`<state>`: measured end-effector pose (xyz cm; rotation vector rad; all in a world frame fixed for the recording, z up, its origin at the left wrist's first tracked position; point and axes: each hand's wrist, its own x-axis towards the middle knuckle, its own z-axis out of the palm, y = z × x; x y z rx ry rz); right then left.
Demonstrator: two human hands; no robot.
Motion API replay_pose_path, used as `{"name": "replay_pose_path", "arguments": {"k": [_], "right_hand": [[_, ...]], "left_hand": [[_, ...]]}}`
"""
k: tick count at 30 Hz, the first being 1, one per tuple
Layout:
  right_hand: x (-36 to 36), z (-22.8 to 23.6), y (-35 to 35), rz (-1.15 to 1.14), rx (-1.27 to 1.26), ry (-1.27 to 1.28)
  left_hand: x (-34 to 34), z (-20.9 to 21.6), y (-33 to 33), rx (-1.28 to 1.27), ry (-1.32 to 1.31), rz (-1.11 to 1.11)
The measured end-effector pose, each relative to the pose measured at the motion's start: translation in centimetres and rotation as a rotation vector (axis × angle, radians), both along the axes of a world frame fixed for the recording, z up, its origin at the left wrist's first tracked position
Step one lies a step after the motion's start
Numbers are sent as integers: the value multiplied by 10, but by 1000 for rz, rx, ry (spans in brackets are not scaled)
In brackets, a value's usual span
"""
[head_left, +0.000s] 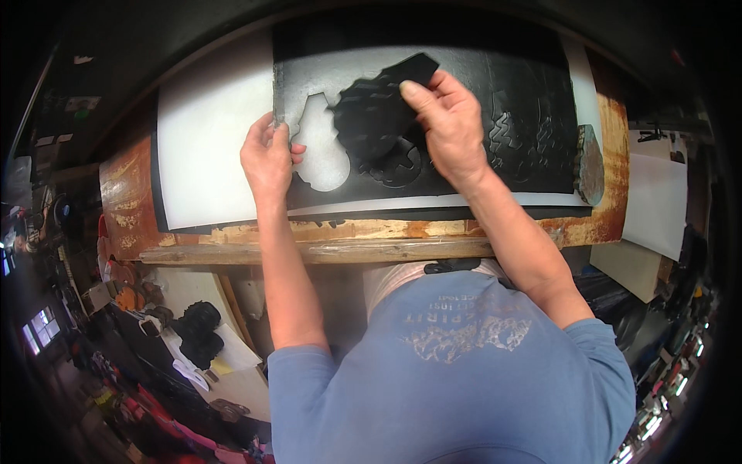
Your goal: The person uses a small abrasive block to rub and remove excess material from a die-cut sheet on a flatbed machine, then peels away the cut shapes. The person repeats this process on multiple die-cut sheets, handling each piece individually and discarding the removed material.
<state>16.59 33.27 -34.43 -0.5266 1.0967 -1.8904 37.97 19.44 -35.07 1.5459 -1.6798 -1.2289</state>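
My right hand (448, 124) pinches a black cut-out piece (371, 116) by its narrow end, between thumb and fingers. The piece has a wavy, scalloped edge and is held up over a black sheet (456, 93); I cannot tell whether it is one layer or several. At the sheet's left edge, my left hand (268, 155) is closed on the border beside a bulb-shaped hole (323, 158). White backing shows through that hole. Wavy cut lines mark the sheet farther right, and my raised right hand and the piece hide part of it.
Under the black sheet lies a white board (209, 139) on a worn wooden table with a wooden front rail (325, 251). A worn, elongated block (590, 166) rests at the right end. Dark pieces are heaped (197, 332) on a lower surface at left; pale panels (653, 201) stand at right.
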Motion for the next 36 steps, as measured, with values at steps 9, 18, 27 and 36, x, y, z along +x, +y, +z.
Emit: {"name": "replay_pose_path", "arguments": {"k": [9,18,27,36], "right_hand": [[-47,-10,5,383,307,363],[2,-50,1,-177,216,1072],[-6,-51,-3,-242,179,1009],[-26,-27,1,126,245,500]], "left_hand": [[-23,12,50,393,448,-67],[-35,9,32,493,453,-96],[-65,-12,31,512,803,-237],[-71,-31,28,463,880,-287]]}}
